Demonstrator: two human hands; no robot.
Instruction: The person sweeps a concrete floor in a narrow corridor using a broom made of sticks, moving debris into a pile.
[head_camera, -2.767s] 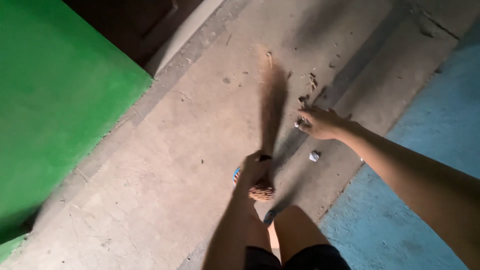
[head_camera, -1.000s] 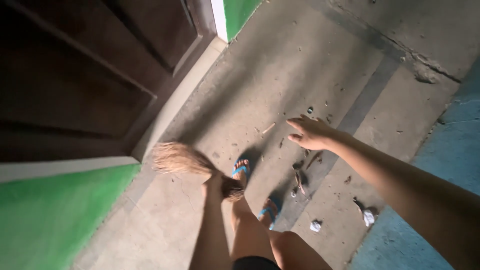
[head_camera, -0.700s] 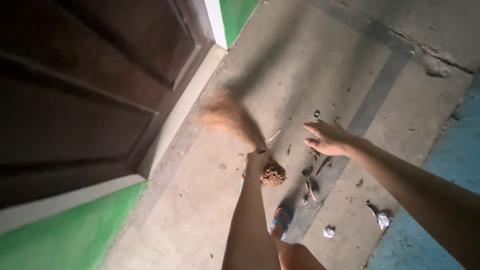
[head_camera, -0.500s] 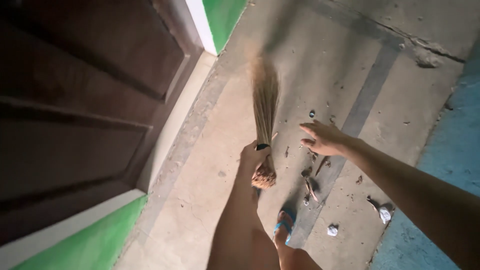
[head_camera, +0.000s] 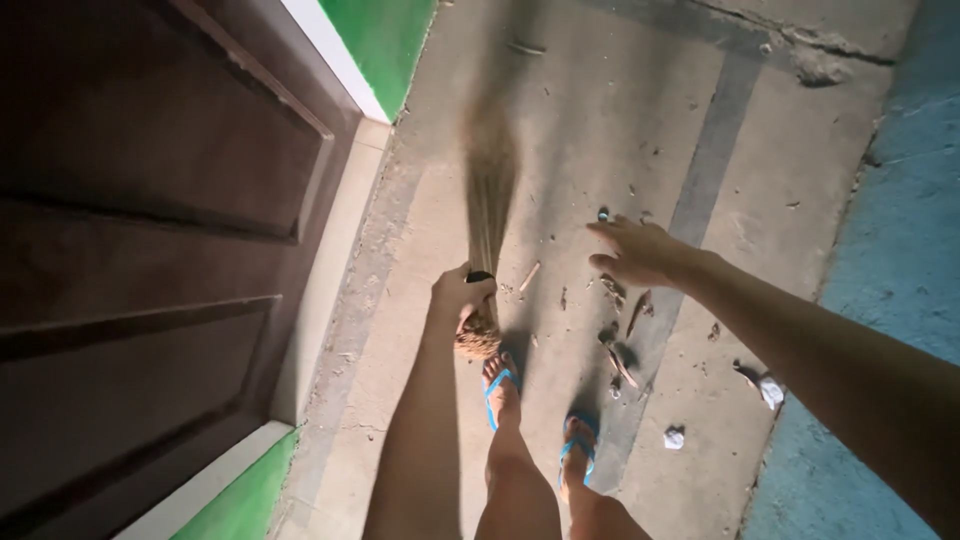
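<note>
My left hand (head_camera: 460, 293) grips the bound end of a short straw broom (head_camera: 489, 190), whose bristles stretch away from me over the concrete floor (head_camera: 590, 120), blurred by motion. My right hand (head_camera: 640, 253) hovers open, palm down, to the right of the broom, holding nothing. Beneath it lie dry leaves, twigs and small bits of litter (head_camera: 618, 335). My two feet in blue flip-flops (head_camera: 500, 385) stand just behind the broom's handle end.
A dark brown wooden door (head_camera: 150, 220) with a pale frame fills the left side, flanked by green wall (head_camera: 385, 30). Crumpled white scraps (head_camera: 674, 437) lie at the right. A blue painted surface (head_camera: 890, 230) runs along the right edge. A darker strip crosses the floor.
The view has turned from the green wall to the door. The broom has swung from low left, up and round to point straight ahead. My right hand stays spread above the litter.
</note>
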